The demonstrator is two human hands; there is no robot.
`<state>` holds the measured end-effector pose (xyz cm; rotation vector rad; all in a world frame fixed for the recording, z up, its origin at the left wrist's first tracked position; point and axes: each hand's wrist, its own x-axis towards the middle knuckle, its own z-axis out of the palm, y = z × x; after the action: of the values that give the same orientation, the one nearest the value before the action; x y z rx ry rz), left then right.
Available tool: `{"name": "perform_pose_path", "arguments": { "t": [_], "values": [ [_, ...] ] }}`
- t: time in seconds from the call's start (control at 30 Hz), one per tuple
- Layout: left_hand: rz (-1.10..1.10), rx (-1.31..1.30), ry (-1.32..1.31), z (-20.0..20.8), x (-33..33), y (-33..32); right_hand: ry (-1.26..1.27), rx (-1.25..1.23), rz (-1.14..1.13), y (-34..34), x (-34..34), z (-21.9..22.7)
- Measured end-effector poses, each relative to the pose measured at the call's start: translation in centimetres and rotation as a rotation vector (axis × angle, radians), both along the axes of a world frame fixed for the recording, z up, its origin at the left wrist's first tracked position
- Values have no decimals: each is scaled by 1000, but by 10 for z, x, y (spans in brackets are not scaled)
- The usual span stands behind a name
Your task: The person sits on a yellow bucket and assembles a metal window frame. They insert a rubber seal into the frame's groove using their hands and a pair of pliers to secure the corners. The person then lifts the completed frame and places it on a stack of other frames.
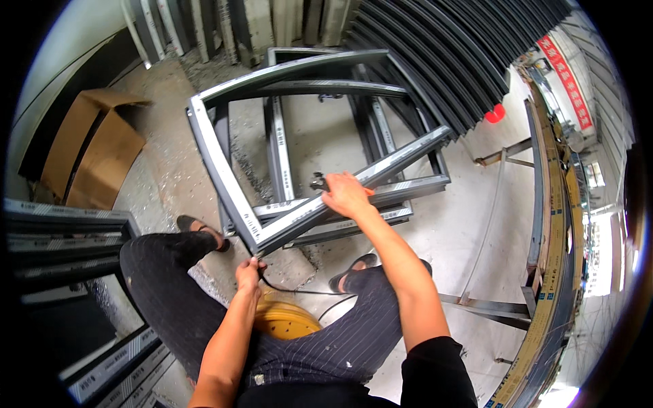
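Here, the left hand (pixel 248 274) has its thumb and fingertips drawn together just below the near-left corner of a grey-black frame (pixel 222 170), pinching what seems to be the end of a thin black strip (pixel 292 292). From those fingers the strip droops to the right, toward the person's right knee. The right hand (pixel 345 195) is curled about a tool with orange on its handle (pixel 369 192); its dark head pokes out just left of the knuckles (too small to tell whether its jaws stand apart). These fingers lie over the near rail of the frame, though whether they press on it I cannot tell. The frame slants away beyond both hands, its white-faced left side rising above the left fingertips, with more frames (pixel 415 188) stacked crosswise beneath it. Just below the left hand, between the person's legs, sits a yellow round object (pixel 286 319). Well beyond the right fingers, up and to the right, dark ridged profiles (pixel 435 61) lie close together; far up-left of the left fingers stands a cardboard box (pixel 102 149).
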<state>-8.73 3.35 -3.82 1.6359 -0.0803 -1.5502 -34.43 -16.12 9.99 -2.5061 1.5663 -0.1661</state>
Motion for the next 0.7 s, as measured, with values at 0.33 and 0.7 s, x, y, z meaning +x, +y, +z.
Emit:
{"name": "perform_pose_path", "arguments": {
  "t": [0.33, 0.7],
  "values": [
    [-88, -78, -257, 11, 28, 0, 3, 100, -55, 7, 18, -1],
    [59, -153, -157, 9, 57, -12, -56, 157, -111, 34, 31, 8]
  ]
}}
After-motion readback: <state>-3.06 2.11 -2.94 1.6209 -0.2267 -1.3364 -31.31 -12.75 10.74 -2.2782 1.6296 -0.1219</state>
